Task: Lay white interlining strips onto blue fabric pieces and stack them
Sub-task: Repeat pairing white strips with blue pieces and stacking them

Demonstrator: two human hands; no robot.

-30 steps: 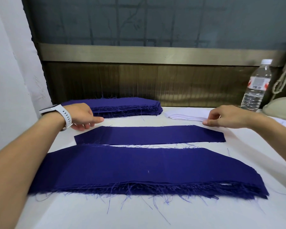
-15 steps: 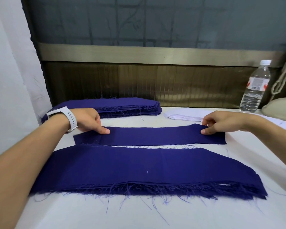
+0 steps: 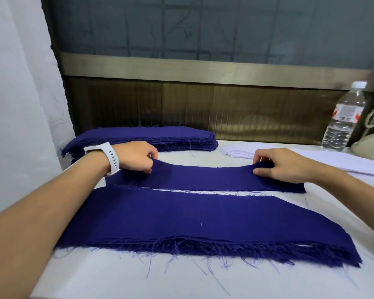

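Blue woven cloth, light, limp and fraying at the cut edges, so I judge it best taken near both ends. The narrow blue fabric strip (image 3: 205,178) lies on the desk (image 3: 95,277) between the far blue stack (image 3: 151,137) and the near blue stack (image 3: 203,223). My left hand (image 3: 136,156) and right hand (image 3: 283,165) each pinch its raised far edge, palms down, wrists low.

No readable text; water bottle (image 3: 343,119) label red-white, print too blurred.
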